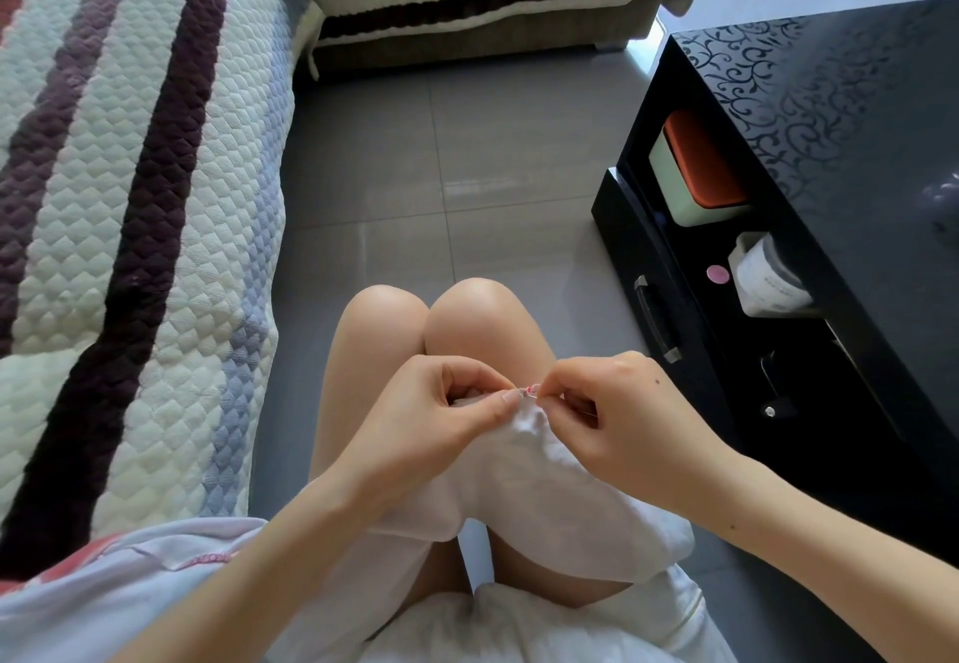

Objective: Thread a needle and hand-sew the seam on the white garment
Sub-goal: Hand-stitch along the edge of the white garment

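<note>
The right hand (617, 413) has thumb and forefinger closed tight on a thin needle (535, 392), of which only a short glint shows at the fingertips; its other fingers are curled underneath. A tiny pink bit (530, 389) sits right at that point, too small to tell whether it is thread. Facing it and almost touching, the left hand (441, 403) pinches a bunched edge of the white garment (545, 486) between thumb and fingers, the cloth gathered inside the curled hand. The needle meets the fabric at the puckered fold just between the two pinches.

From there the garment hangs down and toward the person, draped over both thighs and spreading into the lap, with one loose flap dropping between the legs. The bare knees (430, 309) rise just beyond the hands, pressed together.

Left of the legs is a sofa with a quilted striped cover (129, 195). Grey floor tiles (467, 169) lie ahead. To the right stands a black coffee table (830, 117) with a scroll pattern, its open shelf holding an orange-lidded box (695, 169) and a white container (768, 273).
</note>
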### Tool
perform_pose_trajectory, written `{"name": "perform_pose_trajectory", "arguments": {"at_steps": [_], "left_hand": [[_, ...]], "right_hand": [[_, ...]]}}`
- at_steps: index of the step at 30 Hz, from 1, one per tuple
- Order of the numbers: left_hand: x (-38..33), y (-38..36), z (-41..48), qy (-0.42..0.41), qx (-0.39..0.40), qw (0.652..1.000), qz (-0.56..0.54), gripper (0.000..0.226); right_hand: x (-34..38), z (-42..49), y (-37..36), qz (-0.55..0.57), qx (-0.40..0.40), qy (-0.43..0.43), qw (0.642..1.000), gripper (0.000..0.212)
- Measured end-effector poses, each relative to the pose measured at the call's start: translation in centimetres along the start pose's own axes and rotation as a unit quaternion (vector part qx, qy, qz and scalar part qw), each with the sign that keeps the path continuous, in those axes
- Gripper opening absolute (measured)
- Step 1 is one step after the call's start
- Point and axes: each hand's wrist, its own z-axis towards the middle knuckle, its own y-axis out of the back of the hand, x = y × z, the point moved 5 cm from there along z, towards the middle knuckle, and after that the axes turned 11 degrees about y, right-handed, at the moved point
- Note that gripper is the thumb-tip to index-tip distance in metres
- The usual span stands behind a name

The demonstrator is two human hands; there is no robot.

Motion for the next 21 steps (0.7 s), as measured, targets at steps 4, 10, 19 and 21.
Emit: {"name": "perform_pose_trajectory", "arguments": {"at_steps": [4,10,19,21], "left_hand": [[-0.1,-0.1,-0.2,0.009,0.01,1.0,-0.006,0.01],[0.2,-0.1,-0.4,0.061,0.023,0.997,-0.049,0.011],[0.0,-0.3,-0.3,0.089,0.067,0.99,-0.089,0.012],[0.1,-0.4,-0.3,0.097,0.088,0.984,-0.118,0.011]], "right_hand": [[0.1,-0.2,-0.1,0.01,-0.003,0.0,1.0,0.012],[-0.3,-0.3,0.2,0.055,-0.026,-0.014,0.998,0.013],[-1.3,-0.2,0.7,0.272,0.019,-0.092,0.958,0.016],[-1.6,-0.3,0.7,0.314,0.026,-0.115,0.942,0.015]]}}
